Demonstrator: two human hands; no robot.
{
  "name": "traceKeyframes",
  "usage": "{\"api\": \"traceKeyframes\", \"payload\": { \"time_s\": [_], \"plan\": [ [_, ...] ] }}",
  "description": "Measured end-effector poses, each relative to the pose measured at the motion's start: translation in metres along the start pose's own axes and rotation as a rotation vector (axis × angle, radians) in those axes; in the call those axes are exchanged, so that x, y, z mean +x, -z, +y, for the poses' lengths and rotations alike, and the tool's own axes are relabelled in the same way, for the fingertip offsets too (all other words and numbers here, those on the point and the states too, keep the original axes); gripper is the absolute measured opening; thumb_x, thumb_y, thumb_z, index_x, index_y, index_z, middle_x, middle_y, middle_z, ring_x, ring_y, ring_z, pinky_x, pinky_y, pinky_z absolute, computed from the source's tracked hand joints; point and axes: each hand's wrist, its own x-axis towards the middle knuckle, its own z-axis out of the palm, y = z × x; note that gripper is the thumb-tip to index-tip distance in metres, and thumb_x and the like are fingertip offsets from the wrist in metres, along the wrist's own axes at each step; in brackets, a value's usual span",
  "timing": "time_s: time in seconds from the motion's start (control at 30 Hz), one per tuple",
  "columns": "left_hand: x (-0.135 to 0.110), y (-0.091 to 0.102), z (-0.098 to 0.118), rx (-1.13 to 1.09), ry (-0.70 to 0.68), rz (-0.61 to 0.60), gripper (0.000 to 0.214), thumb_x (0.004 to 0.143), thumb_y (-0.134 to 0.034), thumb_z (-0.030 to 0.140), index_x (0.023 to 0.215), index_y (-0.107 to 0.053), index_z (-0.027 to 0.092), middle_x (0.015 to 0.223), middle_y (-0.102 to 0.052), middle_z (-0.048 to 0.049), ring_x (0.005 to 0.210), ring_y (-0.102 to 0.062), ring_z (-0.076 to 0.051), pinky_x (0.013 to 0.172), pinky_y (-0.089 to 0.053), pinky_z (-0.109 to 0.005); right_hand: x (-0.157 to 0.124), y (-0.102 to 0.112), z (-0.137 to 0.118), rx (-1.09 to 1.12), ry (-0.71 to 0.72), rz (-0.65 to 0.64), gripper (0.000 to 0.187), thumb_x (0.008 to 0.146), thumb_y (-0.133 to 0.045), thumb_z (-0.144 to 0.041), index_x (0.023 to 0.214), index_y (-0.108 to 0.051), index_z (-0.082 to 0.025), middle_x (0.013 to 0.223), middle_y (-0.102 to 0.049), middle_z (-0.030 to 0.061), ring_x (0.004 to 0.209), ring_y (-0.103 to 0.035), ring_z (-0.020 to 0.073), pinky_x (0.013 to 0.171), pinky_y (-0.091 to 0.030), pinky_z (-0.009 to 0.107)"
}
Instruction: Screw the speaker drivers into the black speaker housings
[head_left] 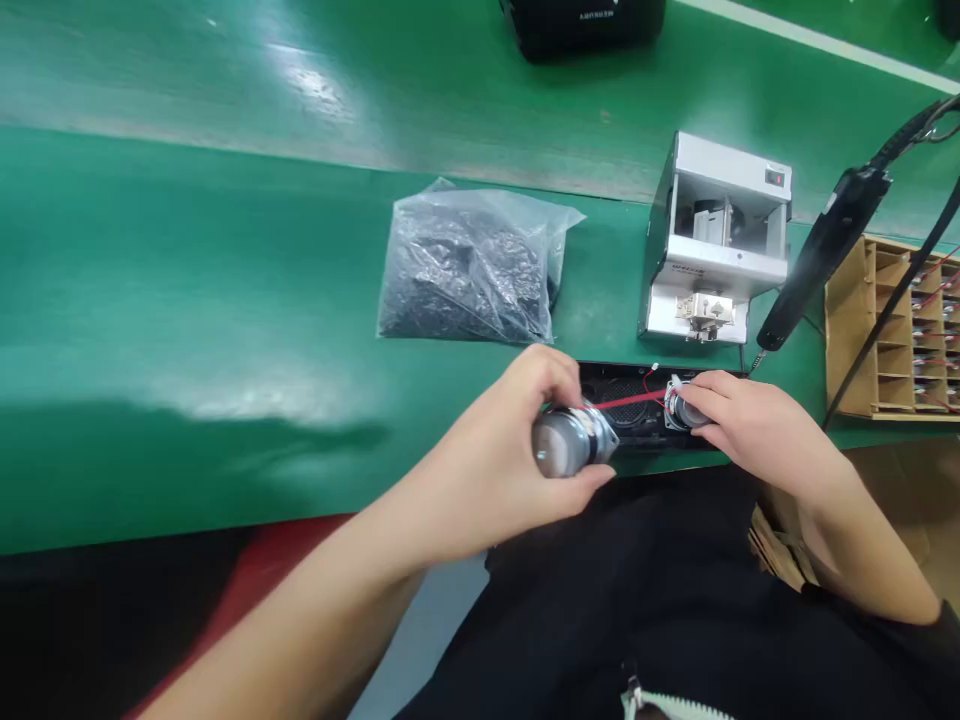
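Observation:
My left hand (pixel 517 460) is closed around a small speaker driver (pixel 562 445) with a round silver back and a square metal flange, held tilted above the near table edge. My right hand (pixel 757 425) grips a second speaker driver (pixel 682 408) at the right part of a long black housing (pixel 637 388). Whether that driver touches the housing is hard to tell. A red wire (pixel 630 400) stretches between the two drivers, and a small white connector (pixel 654 367) hangs at the housing's far edge. My hands and the drivers cover parts of the housing, whose round grille shows between them.
A clear plastic bag of dark parts (pixel 472 265) lies beyond my left hand. Behind the housing stands a silver screw feeder (pixel 720 240). A black electric screwdriver (pixel 825 250) hangs tip-down beside it. Far right sits a divided cardboard box (pixel 851 330) with wired parts; a black case (pixel 585 25) is at the back.

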Motion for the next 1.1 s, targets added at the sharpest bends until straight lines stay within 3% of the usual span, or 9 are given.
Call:
{"api": "traceKeyframes", "payload": {
  "time_s": [0.17,0.3,0.43,0.6,0.77,0.87,1.1],
  "plan": [
    [0.017,-0.017,-0.018,0.393,-0.445,-0.155,0.019,0.096,-0.079,0.019,0.113,-0.07,0.02,0.128,-0.078,-0.0113,0.116,-0.077,-0.025,0.094,-0.065,-0.035,0.011,0.001,-0.004,-0.066,0.011,-0.082,0.048,0.1,-0.078,-0.021,0.146,-0.063,-0.021,0.129,-0.078,0.0077,0.095,-0.08,0.0234,0.074,-0.064,0.04],
    [0.016,-0.021,-0.03,0.63,-0.65,-0.192,0.019,0.108,-0.072,0.023,0.125,-0.072,0.015,0.137,-0.083,-0.0131,0.122,-0.079,-0.03,0.096,-0.069,-0.04,0.013,0.005,-0.013,-0.142,0.015,-0.113,0.036,0.102,-0.07,-0.012,0.138,-0.067,-0.017,0.11,-0.077,0.005,0.086,-0.078,0.0234,0.067,-0.059,0.04],
    [0.014,-0.018,-0.026,0.673,-0.654,-0.186,0.021,0.111,-0.068,0.022,0.129,-0.073,0.012,0.13,-0.084,-0.0131,0.114,-0.081,-0.028,0.095,-0.07,-0.04,0.012,0.006,-0.018,-0.184,0.033,-0.108,0.038,0.105,-0.061,-0.008,0.143,-0.065,-0.014,0.112,-0.077,0.0072,0.087,-0.076,0.0228,0.071,-0.06,0.04],
    [0.017,-0.018,-0.019,0.651,-0.598,-0.161,0.024,0.112,-0.065,0.021,0.133,-0.07,0.01,0.127,-0.081,-0.0156,0.115,-0.078,-0.03,0.097,-0.069,-0.043,0.011,0.008,-0.015,-0.185,0.04,-0.095,0.044,0.106,-0.063,-0.012,0.15,-0.062,-0.013,0.12,-0.079,0.0098,0.094,-0.075,0.0244,0.079,-0.061,0.042],
    [0.016,-0.028,-0.017,0.834,-0.563,-0.168,0.024,0.114,-0.053,0.016,0.131,-0.07,0.011,0.121,-0.077,-0.0155,0.106,-0.075,-0.03,0.084,-0.068,-0.041,0.01,0.008,-0.015,-0.167,0.05,-0.067,0.041,0.109,-0.056,-0.009,0.149,-0.062,-0.011,0.125,-0.079,0.0112,0.104,-0.075,0.0263,0.088,-0.06,0.043],
    [0.017,-0.032,-0.014,0.888,-0.575,-0.195,0.024,0.115,-0.051,0.016,0.129,-0.069,0.01,0.118,-0.076,-0.0145,0.105,-0.074,-0.029,0.085,-0.068,-0.039,0.01,0.007,-0.015,-0.152,0.047,-0.056,0.038,0.109,-0.054,-0.009,0.145,-0.064,-0.011,0.119,-0.079,0.009,0.103,-0.074,0.027,0.088,-0.059,0.044],
    [0.03,-0.031,-0.012,0.896,-0.615,-0.265,0.02,0.113,-0.051,0.013,0.118,-0.07,0.011,0.112,-0.077,-0.0142,0.093,-0.074,-0.028,0.069,-0.064,-0.038,0.012,0.008,-0.013,-0.107,0.061,-0.042,0.035,0.11,-0.053,-0.01,0.143,-0.066,-0.011,0.116,-0.078,0.0069,0.096,-0.073,0.025,0.084,-0.055,0.044]
  ]
}}
